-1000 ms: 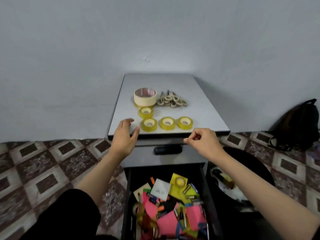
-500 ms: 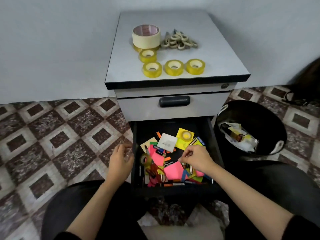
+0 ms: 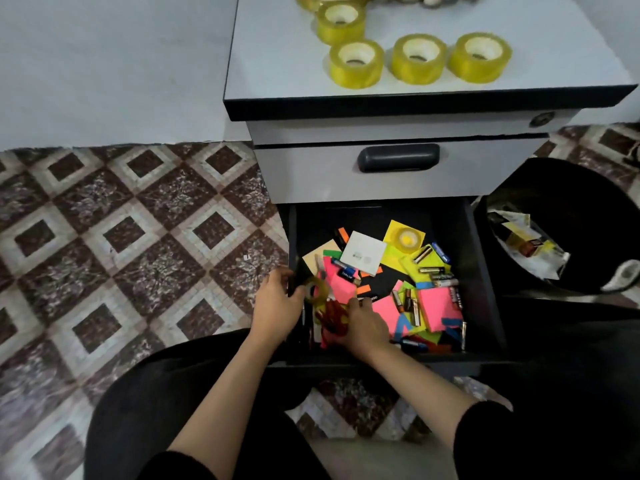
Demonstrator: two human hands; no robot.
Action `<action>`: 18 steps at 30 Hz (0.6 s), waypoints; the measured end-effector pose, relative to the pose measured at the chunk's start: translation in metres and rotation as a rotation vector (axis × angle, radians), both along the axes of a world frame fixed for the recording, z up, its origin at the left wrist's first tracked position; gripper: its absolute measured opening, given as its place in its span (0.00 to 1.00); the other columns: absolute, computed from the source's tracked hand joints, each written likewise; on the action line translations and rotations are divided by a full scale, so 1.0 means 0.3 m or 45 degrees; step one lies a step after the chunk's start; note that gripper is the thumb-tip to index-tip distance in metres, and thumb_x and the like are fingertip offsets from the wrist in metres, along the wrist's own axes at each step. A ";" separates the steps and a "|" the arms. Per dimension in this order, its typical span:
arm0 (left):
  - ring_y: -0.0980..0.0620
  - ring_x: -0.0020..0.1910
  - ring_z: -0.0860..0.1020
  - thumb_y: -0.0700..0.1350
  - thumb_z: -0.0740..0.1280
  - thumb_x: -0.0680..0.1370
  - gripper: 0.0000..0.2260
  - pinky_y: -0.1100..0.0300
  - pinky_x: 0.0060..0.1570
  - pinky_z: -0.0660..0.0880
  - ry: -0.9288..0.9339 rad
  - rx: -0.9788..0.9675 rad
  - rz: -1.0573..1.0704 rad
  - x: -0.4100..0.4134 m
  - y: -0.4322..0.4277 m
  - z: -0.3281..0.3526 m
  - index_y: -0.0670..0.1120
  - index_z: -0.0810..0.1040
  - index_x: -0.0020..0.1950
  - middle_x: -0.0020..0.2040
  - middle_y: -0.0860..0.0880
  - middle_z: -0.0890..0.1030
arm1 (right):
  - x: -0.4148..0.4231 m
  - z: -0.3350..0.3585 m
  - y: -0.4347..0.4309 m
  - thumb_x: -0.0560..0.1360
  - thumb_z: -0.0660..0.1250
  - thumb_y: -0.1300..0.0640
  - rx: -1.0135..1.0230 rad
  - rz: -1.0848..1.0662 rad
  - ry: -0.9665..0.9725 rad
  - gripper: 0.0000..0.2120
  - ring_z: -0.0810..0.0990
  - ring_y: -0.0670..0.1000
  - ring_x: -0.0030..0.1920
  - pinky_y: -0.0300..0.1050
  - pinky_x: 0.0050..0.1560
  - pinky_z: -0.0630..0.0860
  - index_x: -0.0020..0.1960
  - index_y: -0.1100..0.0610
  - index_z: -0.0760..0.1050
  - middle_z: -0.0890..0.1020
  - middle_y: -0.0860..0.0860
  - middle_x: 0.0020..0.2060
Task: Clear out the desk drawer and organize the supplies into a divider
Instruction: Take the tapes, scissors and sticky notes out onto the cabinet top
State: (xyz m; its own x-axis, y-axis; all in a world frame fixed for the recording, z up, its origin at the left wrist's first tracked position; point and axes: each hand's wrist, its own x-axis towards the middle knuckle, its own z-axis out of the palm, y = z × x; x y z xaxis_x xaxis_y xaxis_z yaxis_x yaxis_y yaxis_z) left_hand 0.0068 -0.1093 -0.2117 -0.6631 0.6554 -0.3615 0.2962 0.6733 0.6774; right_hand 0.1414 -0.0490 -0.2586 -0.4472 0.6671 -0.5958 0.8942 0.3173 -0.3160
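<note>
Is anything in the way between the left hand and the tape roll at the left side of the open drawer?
Only the drawer's left wall: the left hand grips it from outside, and the tape roll lies just inside it. Nothing covers the roll from above.

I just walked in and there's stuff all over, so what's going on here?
A person is clearing the open bottom drawer of a small cabinet. The drawer is full of sticky notes, batteries and other bits. The left hand is at the drawer's left wall beside a clear tape roll. The right hand reaches down onto a red tangle near the front. Whether either hand grips anything is unclear. Four yellow tape rolls sit on the cabinet top. No divider is in view.
</note>
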 end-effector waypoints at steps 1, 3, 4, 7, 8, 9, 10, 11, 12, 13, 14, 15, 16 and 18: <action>0.46 0.58 0.75 0.44 0.65 0.77 0.15 0.62 0.48 0.67 -0.010 -0.015 0.024 -0.002 0.003 -0.004 0.42 0.71 0.63 0.60 0.44 0.76 | -0.017 -0.004 -0.001 0.69 0.71 0.42 0.022 0.001 -0.023 0.39 0.73 0.61 0.61 0.50 0.56 0.72 0.69 0.60 0.59 0.66 0.59 0.64; 0.47 0.58 0.75 0.45 0.65 0.77 0.16 0.62 0.48 0.68 -0.009 -0.022 0.052 -0.004 0.004 -0.014 0.42 0.71 0.63 0.59 0.44 0.77 | -0.045 -0.002 0.001 0.67 0.72 0.39 0.058 0.029 -0.065 0.41 0.72 0.60 0.60 0.49 0.57 0.71 0.68 0.61 0.59 0.66 0.59 0.63; 0.47 0.58 0.76 0.45 0.66 0.77 0.16 0.61 0.49 0.69 -0.001 -0.009 0.056 -0.002 0.004 -0.018 0.42 0.72 0.63 0.59 0.44 0.78 | -0.056 0.000 -0.001 0.67 0.71 0.38 0.069 0.047 -0.088 0.41 0.72 0.59 0.60 0.48 0.56 0.71 0.68 0.62 0.60 0.67 0.59 0.63; 0.47 0.58 0.75 0.46 0.66 0.76 0.17 0.58 0.53 0.71 0.006 0.000 0.057 -0.001 0.006 -0.020 0.42 0.72 0.63 0.59 0.44 0.77 | -0.087 0.002 -0.010 0.66 0.70 0.36 0.037 0.033 -0.140 0.43 0.74 0.57 0.58 0.46 0.54 0.73 0.67 0.63 0.60 0.67 0.60 0.61; 0.47 0.58 0.75 0.46 0.66 0.76 0.17 0.57 0.54 0.71 0.002 0.001 0.057 -0.004 0.008 -0.021 0.42 0.72 0.63 0.60 0.44 0.77 | -0.095 0.000 -0.011 0.65 0.70 0.34 0.016 0.010 -0.150 0.44 0.75 0.57 0.58 0.46 0.54 0.74 0.67 0.63 0.61 0.67 0.60 0.61; 0.47 0.58 0.75 0.46 0.66 0.76 0.18 0.57 0.54 0.71 0.003 0.001 0.055 -0.005 0.010 -0.023 0.41 0.71 0.64 0.60 0.44 0.76 | -0.102 -0.001 -0.011 0.64 0.70 0.33 -0.009 -0.003 -0.160 0.46 0.75 0.57 0.58 0.46 0.54 0.74 0.67 0.63 0.61 0.68 0.60 0.61; 0.46 0.58 0.75 0.47 0.66 0.76 0.18 0.57 0.54 0.71 0.011 0.003 0.051 -0.006 0.010 -0.025 0.41 0.71 0.64 0.60 0.44 0.76 | -0.107 0.002 -0.009 0.63 0.70 0.32 -0.024 -0.009 -0.167 0.47 0.74 0.56 0.59 0.46 0.54 0.74 0.67 0.64 0.62 0.68 0.60 0.61; 0.46 0.58 0.75 0.47 0.66 0.76 0.18 0.57 0.54 0.71 0.020 0.007 0.047 -0.005 0.010 -0.026 0.42 0.71 0.64 0.60 0.44 0.76 | -0.112 0.004 -0.006 0.64 0.70 0.33 -0.028 -0.014 -0.169 0.46 0.74 0.56 0.59 0.46 0.54 0.74 0.67 0.64 0.63 0.68 0.60 0.61; 0.46 0.58 0.75 0.46 0.66 0.76 0.18 0.57 0.53 0.71 0.027 0.010 0.048 -0.003 0.010 -0.027 0.42 0.71 0.64 0.60 0.44 0.77 | -0.118 0.005 -0.005 0.65 0.71 0.35 -0.021 -0.018 -0.167 0.44 0.74 0.56 0.59 0.45 0.55 0.74 0.67 0.64 0.63 0.69 0.60 0.61; 0.46 0.58 0.75 0.46 0.66 0.76 0.18 0.58 0.53 0.70 0.034 0.012 0.050 -0.002 0.010 -0.029 0.42 0.72 0.64 0.60 0.44 0.77 | -0.124 0.007 -0.007 0.67 0.71 0.38 -0.017 -0.024 -0.162 0.41 0.74 0.56 0.59 0.45 0.55 0.74 0.67 0.65 0.64 0.69 0.60 0.61; 0.46 0.58 0.75 0.46 0.66 0.76 0.18 0.58 0.52 0.70 0.035 0.013 0.052 -0.001 0.008 -0.032 0.41 0.72 0.64 0.60 0.44 0.77 | -0.132 0.008 -0.013 0.69 0.71 0.41 -0.018 -0.034 -0.149 0.39 0.74 0.56 0.60 0.46 0.56 0.74 0.67 0.65 0.64 0.69 0.60 0.61; 0.46 0.58 0.75 0.45 0.66 0.76 0.17 0.59 0.52 0.70 0.035 0.014 0.053 -0.001 0.009 -0.034 0.41 0.72 0.63 0.59 0.43 0.77 | -0.138 0.004 -0.022 0.70 0.71 0.45 -0.028 -0.046 -0.142 0.36 0.74 0.56 0.60 0.47 0.56 0.74 0.68 0.66 0.64 0.68 0.60 0.61; 0.46 0.58 0.75 0.45 0.66 0.76 0.17 0.59 0.52 0.70 0.032 0.014 0.053 -0.002 0.010 -0.035 0.41 0.72 0.63 0.60 0.43 0.77 | -0.144 0.001 -0.030 0.71 0.71 0.49 -0.036 -0.057 -0.136 0.34 0.74 0.57 0.60 0.47 0.57 0.74 0.68 0.66 0.63 0.68 0.60 0.61; 0.46 0.58 0.75 0.45 0.66 0.76 0.17 0.59 0.53 0.70 0.028 0.007 0.048 -0.003 0.007 -0.034 0.41 0.72 0.63 0.60 0.43 0.77 | -0.147 0.000 -0.038 0.72 0.70 0.51 -0.038 -0.053 -0.147 0.33 0.73 0.58 0.62 0.48 0.58 0.73 0.68 0.66 0.61 0.68 0.61 0.62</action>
